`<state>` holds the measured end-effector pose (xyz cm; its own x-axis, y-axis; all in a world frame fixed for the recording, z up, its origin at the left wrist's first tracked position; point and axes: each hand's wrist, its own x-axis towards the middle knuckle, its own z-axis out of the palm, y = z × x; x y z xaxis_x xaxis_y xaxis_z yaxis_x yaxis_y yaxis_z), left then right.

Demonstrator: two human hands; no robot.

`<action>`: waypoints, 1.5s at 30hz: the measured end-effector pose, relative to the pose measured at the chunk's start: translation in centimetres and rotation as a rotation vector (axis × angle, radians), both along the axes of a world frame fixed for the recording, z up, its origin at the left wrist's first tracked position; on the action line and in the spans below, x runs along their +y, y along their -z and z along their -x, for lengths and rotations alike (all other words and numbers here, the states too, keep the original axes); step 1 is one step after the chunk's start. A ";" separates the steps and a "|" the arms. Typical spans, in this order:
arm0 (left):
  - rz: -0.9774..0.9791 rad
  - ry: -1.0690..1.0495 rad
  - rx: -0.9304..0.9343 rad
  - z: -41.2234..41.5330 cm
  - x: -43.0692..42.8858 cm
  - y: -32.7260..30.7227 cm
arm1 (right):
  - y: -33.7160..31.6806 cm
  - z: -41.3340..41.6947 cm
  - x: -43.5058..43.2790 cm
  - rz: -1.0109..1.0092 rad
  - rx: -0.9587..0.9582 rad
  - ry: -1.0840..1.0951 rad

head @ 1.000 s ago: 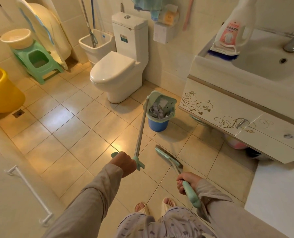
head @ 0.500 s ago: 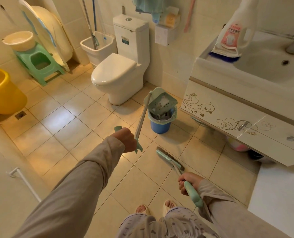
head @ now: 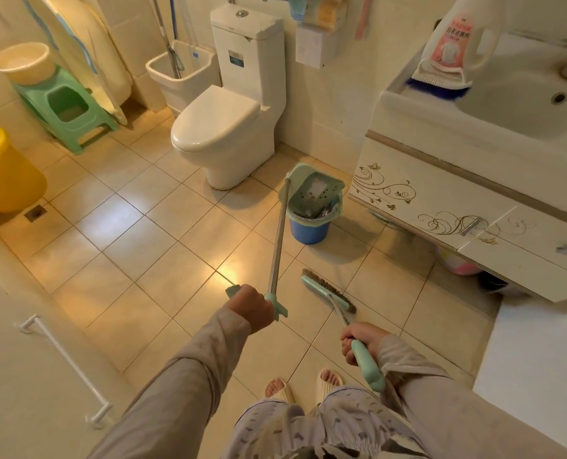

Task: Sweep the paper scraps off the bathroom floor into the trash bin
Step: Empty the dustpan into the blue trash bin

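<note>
1. Beige glossy floor tiles (head: 149, 246) fill my view of a small bathroom; nearest me, two feet in pale slippers (head: 303, 387) stand on them.
2. My right hand (head: 363, 339) is clenched round the mint-green handle of a brown-bristled broom (head: 328, 293), whose head rests on the floor.
3. My left hand (head: 250, 308) grips the metal pole of a mint-green plastic dustpan (head: 313, 190).
4. I see the dustpan tipped over the blue round trash bin (head: 308, 228), paper scraps (head: 322, 213) showing inside its rim.
5. Beyond stands a white ceramic toilet (head: 222, 127).
</note>
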<state>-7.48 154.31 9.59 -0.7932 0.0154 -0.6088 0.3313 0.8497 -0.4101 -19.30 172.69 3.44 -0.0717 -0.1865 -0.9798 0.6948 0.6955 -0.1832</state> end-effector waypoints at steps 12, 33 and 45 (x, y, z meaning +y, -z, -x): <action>0.214 0.301 -0.103 0.4 -3.2 -2.1 | -0.1 -0.3 -0.3 -0.010 0.006 0.011; -0.229 -0.510 0.289 -0.8 -1.7 -0.4 | -0.6 -1.1 -1.3 -0.023 -0.006 0.043; -0.938 -1.479 1.173 -1.7 -4.3 -4.0 | -1.2 -0.7 -2.5 -0.007 0.025 0.097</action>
